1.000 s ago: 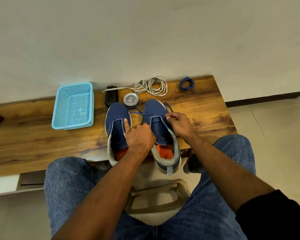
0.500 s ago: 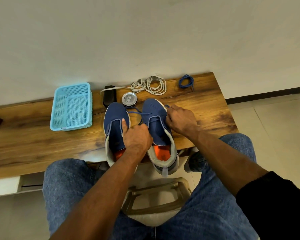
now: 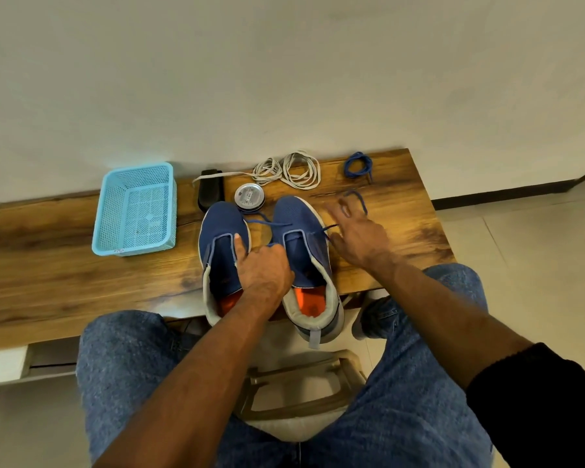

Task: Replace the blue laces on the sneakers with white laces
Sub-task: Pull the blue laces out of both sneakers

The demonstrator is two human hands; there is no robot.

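- Nearest the camera, two denim knees and a stool (image 3: 298, 393) between them; both forearms reach out over these to the table (image 3: 65, 265).
- At the table's near edge stand two sneakers (image 3: 222, 238), side by side, heels overhanging toward the person.
- Left hand (image 3: 264, 275) rests between the two sneakers, forefinger straight along the left one's tongue, the other fingers curled; whether they pinch the lace I cannot tell.
- Right hand (image 3: 358, 238) is just right of the right sneaker, fingers spread and blurred; a loop of blue lace (image 3: 271, 224) shows around them, so it seems to hold it, loosely.
- That lace runs across both toes and through the right sneaker's eyelets. My judgement: unlacing the second sneaker is in hand, since the left one shows no lace.
- Next move calls for drawing the lace free of the last eyelets while the left hand steadies the sneaker.
- Farther back: one tin (image 3: 249, 196), one dark object (image 3: 210, 192), one basket (image 3: 135, 211).
- By the wall: white laces (image 3: 291, 170), apparently two bundles, and one coiled lace (image 3: 358, 165), blue.
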